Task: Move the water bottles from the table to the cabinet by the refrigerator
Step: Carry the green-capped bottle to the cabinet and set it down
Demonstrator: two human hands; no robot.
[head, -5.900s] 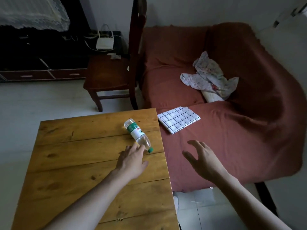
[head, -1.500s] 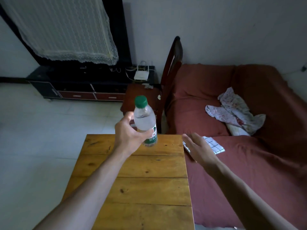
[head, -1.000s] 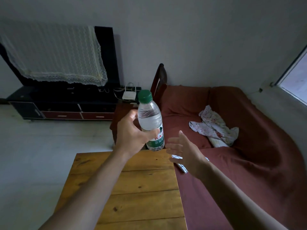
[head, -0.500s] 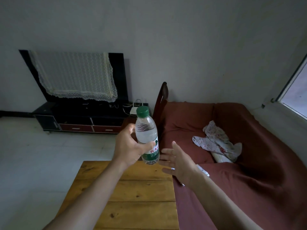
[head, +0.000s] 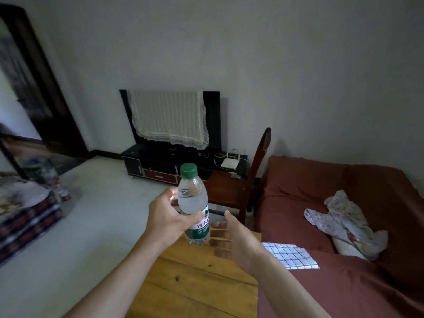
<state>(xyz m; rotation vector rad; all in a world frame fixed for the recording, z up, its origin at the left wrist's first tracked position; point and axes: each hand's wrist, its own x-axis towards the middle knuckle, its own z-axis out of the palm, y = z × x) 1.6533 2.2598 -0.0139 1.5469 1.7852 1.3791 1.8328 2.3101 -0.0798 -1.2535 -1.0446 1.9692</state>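
Note:
A clear water bottle (head: 193, 198) with a green cap and a green and red label stands upright in the air above the wooden table (head: 195, 278). My left hand (head: 168, 218) grips it round the middle, thumb across the label. Just to the right of the bottle's base my right hand (head: 234, 242) is held open with its fingers spread, not touching the bottle. No cabinet or refrigerator is in view.
A dark wooden chair (head: 241, 187) stands beyond the table beside a red-covered sofa (head: 344, 203) with a checked cloth (head: 289, 255) and crumpled fabric (head: 344, 223). A TV stand (head: 160, 166) lines the far wall. Stacked bedding (head: 25, 214) and a dark doorway (head: 34, 88) lie left.
The view has swung left, bringing the doorway and stacked bedding into sight. My left hand still holds the bottle upright; my right hand has come closer to its base.

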